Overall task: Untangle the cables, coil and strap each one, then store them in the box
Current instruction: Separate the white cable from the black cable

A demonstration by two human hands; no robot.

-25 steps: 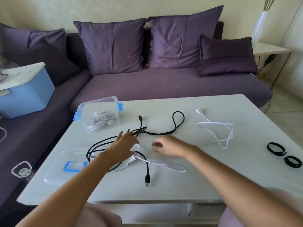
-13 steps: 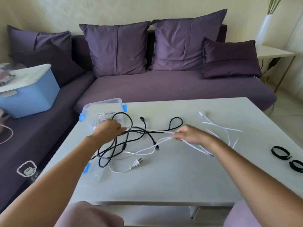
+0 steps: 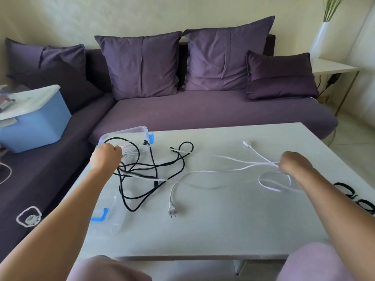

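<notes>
- Now gripping the black cable [image 3: 168, 177] in the left hand [image 3: 106, 157], fingers curled into a fist round several strands, just in front of the clear box [image 3: 125, 132].
- Holding the white cable [image 3: 213, 172] in the right hand [image 3: 294, 162], fingers closed round its bunched strands, well right of the box; judging this to be the untangling step.
- Probably paying off here: separating the two slowly, watching where white is crossing the black loops, feeding the white plug [image 3: 171, 211] through rather than tugging and risking a tightened knot.
- Sprawling just right of the box: the black loops, with the plug lying nearer the viewer.
- Waiting far right of the box: black straps [image 3: 353, 191], partly hidden by the right forearm.
- Lying nearer than the box: a clear lid [image 3: 105, 216] with a blue latch, close under the black loop and possibly snagging it.
- Sitting left of the box, on the sofa: a blue bin [image 3: 34, 122].
</notes>
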